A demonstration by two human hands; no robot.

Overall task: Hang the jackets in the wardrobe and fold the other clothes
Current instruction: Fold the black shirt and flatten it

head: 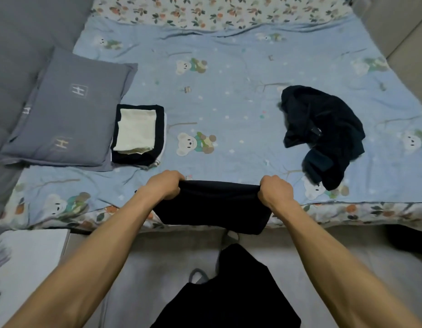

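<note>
We see two bare hands gripping a dark folded garment (212,204) at the near edge of the bed (228,102). Our left hand (163,184) clenches its left top corner, our right hand (275,190) its right top corner, fingers curled round the cloth. Left of the garment lies a folded stack (137,133) beside a grey pillow (68,110). To its right sits a crumpled dark garment (323,131).

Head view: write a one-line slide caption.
Both hands, left hand and right hand, grip a dark garment at the bed edge.
</note>
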